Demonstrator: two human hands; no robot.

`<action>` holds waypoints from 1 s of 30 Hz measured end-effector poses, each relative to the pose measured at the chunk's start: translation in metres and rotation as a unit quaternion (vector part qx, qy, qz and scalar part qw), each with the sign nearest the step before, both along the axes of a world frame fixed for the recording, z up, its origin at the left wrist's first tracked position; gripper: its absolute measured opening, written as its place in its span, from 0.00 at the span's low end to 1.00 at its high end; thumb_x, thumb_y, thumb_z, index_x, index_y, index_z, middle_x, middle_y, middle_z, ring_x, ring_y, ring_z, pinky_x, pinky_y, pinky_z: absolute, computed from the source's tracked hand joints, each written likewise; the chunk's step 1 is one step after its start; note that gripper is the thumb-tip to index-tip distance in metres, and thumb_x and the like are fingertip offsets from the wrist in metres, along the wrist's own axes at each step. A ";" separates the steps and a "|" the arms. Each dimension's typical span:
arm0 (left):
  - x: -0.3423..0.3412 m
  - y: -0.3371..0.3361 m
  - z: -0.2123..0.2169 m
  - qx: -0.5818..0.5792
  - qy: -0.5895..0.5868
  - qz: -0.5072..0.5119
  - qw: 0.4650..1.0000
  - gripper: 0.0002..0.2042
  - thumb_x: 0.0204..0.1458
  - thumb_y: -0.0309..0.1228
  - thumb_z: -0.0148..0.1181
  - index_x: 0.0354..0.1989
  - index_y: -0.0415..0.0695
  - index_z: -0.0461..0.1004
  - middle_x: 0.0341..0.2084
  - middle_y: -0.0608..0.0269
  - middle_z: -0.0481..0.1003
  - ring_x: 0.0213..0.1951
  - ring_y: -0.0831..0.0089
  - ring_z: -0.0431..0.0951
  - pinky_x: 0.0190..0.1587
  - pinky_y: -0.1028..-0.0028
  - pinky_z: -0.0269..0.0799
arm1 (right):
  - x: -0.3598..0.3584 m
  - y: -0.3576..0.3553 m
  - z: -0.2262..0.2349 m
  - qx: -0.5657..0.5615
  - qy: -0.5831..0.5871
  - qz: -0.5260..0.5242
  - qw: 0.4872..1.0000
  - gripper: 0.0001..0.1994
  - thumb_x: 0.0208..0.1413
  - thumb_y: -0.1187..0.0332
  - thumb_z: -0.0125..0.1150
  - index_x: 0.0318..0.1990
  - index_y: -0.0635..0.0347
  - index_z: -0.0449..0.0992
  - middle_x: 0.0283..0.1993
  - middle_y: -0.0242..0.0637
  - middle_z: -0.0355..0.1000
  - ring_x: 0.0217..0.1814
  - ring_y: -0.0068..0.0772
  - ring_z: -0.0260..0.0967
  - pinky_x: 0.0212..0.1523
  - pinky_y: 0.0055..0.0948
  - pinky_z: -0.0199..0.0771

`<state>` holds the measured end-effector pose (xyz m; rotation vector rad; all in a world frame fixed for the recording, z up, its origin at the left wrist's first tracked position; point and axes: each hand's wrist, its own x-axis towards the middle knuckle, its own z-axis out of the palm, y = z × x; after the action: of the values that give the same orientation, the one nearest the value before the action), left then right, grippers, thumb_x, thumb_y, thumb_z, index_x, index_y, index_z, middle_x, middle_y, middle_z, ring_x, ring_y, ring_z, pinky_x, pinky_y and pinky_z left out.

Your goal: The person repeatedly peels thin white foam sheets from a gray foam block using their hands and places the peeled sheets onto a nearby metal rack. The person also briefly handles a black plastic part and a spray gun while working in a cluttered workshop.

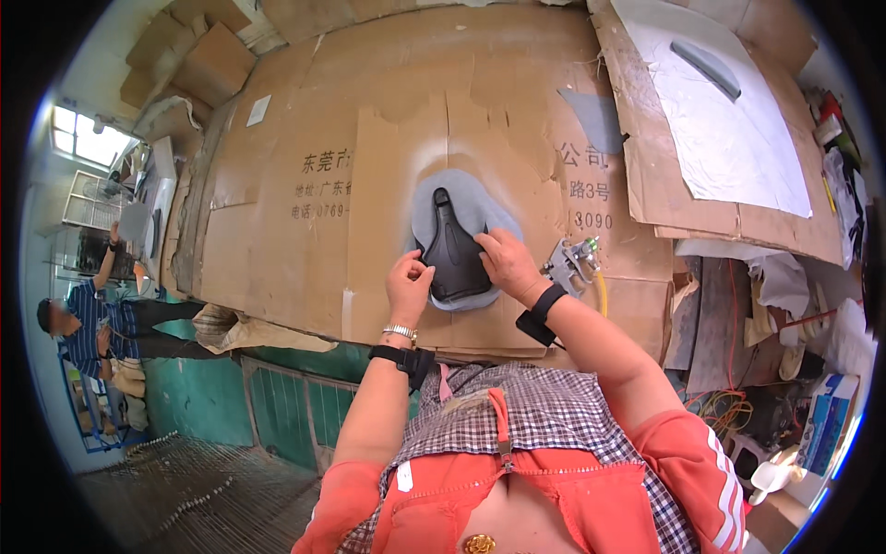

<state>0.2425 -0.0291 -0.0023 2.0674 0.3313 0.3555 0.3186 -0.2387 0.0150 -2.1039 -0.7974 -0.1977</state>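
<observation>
A black bicycle saddle base (454, 251) lies on a grey saddle-shaped piece of sheet material (473, 189), its narrow nose pointing away from me. Grey shows around the nose and below the wide rear end. My left hand (409, 284) is closed at the base's left edge, thumb and fingers pinched together. At the opposite edge my right hand (506, 263) pinches with curled fingers. Whether the fingertips also catch the grey sheet is hidden. Just right of my right wrist lies a metal spray gun (572, 263) with a yellow hose.
Cardboard (277, 166) covers the table. A flat grey piece (592, 120) lies at the right, and a dark grey strip (706, 69) rests on white paper (729, 129) beyond it. At far left stands another person (88, 319). Cables (724, 406) and boxes crowd the right.
</observation>
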 end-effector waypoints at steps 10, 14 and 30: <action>-0.024 0.024 -0.046 -0.044 0.080 0.151 0.984 0.06 0.48 0.28 0.61 0.27 0.40 0.72 0.20 0.66 0.72 0.21 0.79 0.69 0.22 0.79 0.66 | 0.009 -0.002 -0.003 0.024 0.045 -0.107 0.993 0.07 0.47 0.67 0.60 0.29 0.60 0.76 0.43 0.43 0.68 0.46 0.46 0.65 0.47 0.37 0.68; -0.032 0.021 -0.031 -0.157 0.101 0.181 0.966 0.07 0.52 0.30 0.58 0.27 0.41 0.70 0.20 0.67 0.70 0.20 0.81 0.69 0.19 0.82 0.66 | 0.025 -0.053 0.012 0.164 0.147 -0.190 0.957 0.08 0.50 0.66 0.59 0.31 0.62 0.75 0.36 0.44 0.71 0.41 0.45 0.69 0.42 0.36 0.69; -0.030 0.001 -0.037 -0.232 0.173 0.203 0.936 0.10 0.51 0.25 0.56 0.40 0.36 0.68 0.23 0.65 0.70 0.16 0.79 0.68 0.16 0.81 0.67 | -0.004 -0.187 -0.025 -0.023 0.041 -0.199 0.979 0.20 0.47 0.66 0.62 0.48 0.61 0.70 0.48 0.50 0.68 0.53 0.49 0.64 0.53 0.40 0.65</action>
<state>0.2124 -0.0283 -0.0396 1.5774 0.9691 0.1315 0.3142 -0.4259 -0.0102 -2.2836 -0.3269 -0.3070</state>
